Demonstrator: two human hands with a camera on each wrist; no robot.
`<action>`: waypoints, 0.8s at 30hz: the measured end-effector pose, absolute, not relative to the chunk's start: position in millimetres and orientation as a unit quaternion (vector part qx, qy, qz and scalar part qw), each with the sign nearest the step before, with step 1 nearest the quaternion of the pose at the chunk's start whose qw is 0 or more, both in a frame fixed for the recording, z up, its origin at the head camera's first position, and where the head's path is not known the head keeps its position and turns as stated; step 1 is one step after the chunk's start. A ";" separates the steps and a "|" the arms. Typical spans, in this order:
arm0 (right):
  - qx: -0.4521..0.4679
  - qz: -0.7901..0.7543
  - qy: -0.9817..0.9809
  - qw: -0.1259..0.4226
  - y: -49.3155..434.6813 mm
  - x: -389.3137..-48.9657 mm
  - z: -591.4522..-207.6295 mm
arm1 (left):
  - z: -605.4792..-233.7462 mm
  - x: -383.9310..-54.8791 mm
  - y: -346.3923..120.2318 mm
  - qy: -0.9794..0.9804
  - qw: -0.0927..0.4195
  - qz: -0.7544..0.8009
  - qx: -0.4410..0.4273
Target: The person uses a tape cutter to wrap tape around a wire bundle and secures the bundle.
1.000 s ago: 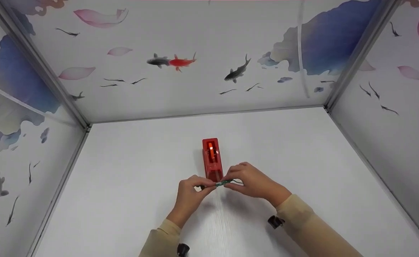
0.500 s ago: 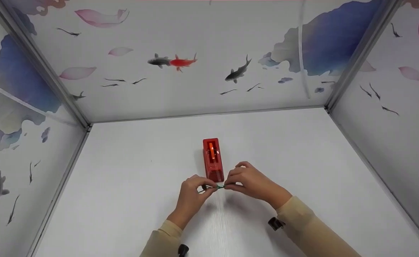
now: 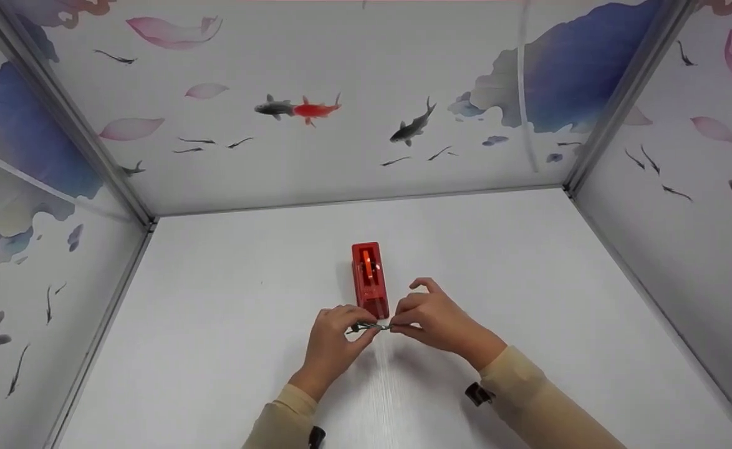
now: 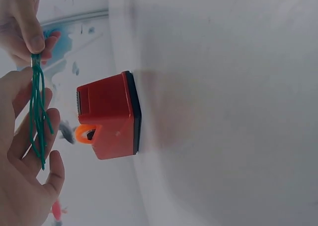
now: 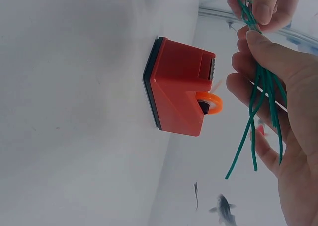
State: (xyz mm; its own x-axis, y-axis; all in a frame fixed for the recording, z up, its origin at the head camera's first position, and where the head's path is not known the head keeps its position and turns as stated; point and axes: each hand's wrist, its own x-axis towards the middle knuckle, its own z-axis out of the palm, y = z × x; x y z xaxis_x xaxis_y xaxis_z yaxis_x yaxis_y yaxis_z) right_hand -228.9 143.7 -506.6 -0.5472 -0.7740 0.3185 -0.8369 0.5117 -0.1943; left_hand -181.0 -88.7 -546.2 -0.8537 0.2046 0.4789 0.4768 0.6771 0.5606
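A bundle of thin green strands (image 5: pixel 267 89) is held up between both hands, just in front of a red tape dispenser (image 3: pixel 372 293). A glossy clear band (image 5: pixel 253 27) wraps the strands near their middle. My left hand (image 3: pixel 335 343) pinches the bundle from the left with thumb and fingertips. From the right, my right hand (image 3: pixel 444 321) pinches it at the band, one finger raised away from the others. Loose strand ends fan out over the palms in both wrist views. An orange ring (image 5: pixel 212 103) sits in the dispenser, whose toothed cutter (image 5: pixel 212 68) faces the hands.
The dispenser stands on its dark base (image 4: pixel 133 112) on a white table (image 3: pixel 497 249). White panels (image 3: pixel 366 62) printed with fish and petals enclose the table at the back and both sides.
The fingertips have shifted along the bundle, and strands that reached toward the right palm now show more inside the left hand. A right finger has lifted. The dispenser stays in place.
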 end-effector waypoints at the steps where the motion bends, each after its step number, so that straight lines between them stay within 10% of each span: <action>1: 0.467 0.164 -0.863 0.099 143.9 -228.3 -506.7 | -546.1 -180.8 -88.4 -0.896 0.189 -0.355 -0.189; 15: 0.494 0.164 -0.833 0.189 147.5 -225.4 -513.3 | -547.0 -182.2 -85.5 -0.914 0.165 -0.318 -0.189; 24: 0.463 0.152 -0.860 0.148 143.1 -224.3 -511.4 | -545.2 -182.4 -90.9 -0.877 0.102 -0.436 -0.174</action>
State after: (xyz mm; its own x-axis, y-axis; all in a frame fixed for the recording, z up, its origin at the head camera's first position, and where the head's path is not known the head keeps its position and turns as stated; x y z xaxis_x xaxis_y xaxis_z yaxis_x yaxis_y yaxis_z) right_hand -224.3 143.1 -511.4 -0.5272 -0.7516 0.3964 -0.8420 0.5249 -0.1245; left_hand -182.4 -90.9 -545.2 -0.9182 0.2169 0.3314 0.3951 0.5598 0.7284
